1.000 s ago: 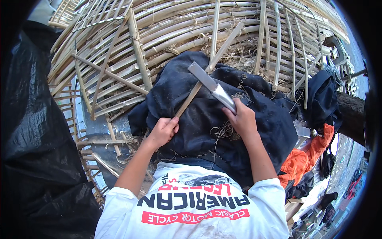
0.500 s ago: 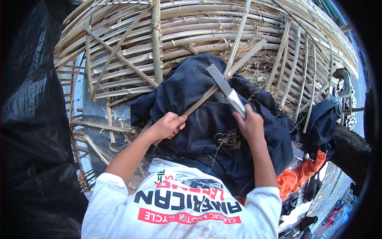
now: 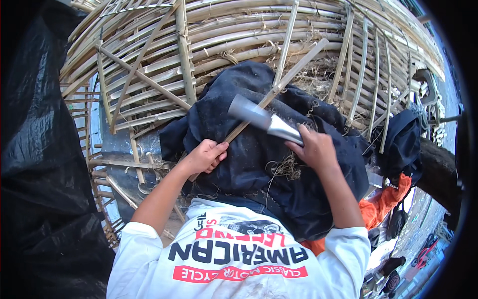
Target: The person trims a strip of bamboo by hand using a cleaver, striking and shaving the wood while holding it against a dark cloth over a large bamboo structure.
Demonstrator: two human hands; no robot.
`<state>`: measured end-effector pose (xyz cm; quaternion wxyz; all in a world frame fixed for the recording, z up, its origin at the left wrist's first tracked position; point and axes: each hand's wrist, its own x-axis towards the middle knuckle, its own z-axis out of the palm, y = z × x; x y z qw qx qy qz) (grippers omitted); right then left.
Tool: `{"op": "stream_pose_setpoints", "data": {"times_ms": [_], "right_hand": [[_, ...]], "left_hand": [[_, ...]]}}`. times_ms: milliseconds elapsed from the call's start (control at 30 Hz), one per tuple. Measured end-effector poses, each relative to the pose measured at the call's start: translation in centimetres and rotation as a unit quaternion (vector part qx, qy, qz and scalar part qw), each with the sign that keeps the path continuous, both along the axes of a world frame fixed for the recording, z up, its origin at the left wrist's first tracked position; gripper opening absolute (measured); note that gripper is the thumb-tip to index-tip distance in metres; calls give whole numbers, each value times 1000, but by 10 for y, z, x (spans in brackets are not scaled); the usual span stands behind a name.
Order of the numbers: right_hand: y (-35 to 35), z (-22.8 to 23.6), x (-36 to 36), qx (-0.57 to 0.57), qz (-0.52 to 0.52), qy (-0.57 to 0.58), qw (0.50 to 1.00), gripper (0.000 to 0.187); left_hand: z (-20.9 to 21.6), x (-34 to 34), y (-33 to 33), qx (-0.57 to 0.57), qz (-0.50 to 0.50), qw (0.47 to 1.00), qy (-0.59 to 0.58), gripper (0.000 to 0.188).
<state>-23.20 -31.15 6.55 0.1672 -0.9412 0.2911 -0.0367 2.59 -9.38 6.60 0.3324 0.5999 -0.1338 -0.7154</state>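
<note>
My left hand (image 3: pixel 205 155) is closed around the near end of a split bamboo strip (image 3: pixel 301 64), which slants away up and to the right over the dark cloth on my lap (image 3: pixel 224 177). A knife (image 3: pixel 250 112) with a broad, flat blade and a silvery handle is gripped in my right hand (image 3: pixel 317 147). Its blade, smeared by motion, lies crosswise over the middle of the strip; whether the edge touches the bamboo I cannot tell. Thin curled shavings (image 3: pixel 286 167) cling to the cloth beneath the knife.
Ahead stands a large stack of slatted bamboo panels (image 3: pixel 239 42) with crossed poles. A black plastic sheet (image 3: pixel 42 149) hangs at the left. Orange cloth (image 3: pixel 386 202) and a thick dark log (image 3: pixel 438 167) are on the right.
My right hand has swung the knife blade left and toward me along the strip, turning it flatter. My left hand keeps its hold on the bamboo. The view has shifted slightly.
</note>
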Motion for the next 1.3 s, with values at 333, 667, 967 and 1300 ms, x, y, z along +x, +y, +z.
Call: {"op": "stream_pose_setpoints", "data": {"times_ms": [333, 667, 967, 1300], "right_hand": [[-33, -14, -6, -28, -80, 14, 996, 41], [3, -6, 7, 18, -20, -26, 999, 44], [-17, -5, 2, -49, -27, 9, 998, 60], [-14, -15, 11, -40, -116, 7, 992, 47]], "left_hand": [[-1, 3, -1, -1, 14, 1000, 20, 47], [-10, 3, 5, -8, 26, 1000, -6, 47], [-8, 4, -1, -27, 24, 999, -11, 48], [-4, 0, -4, -30, 42, 999, 8, 50]]}}
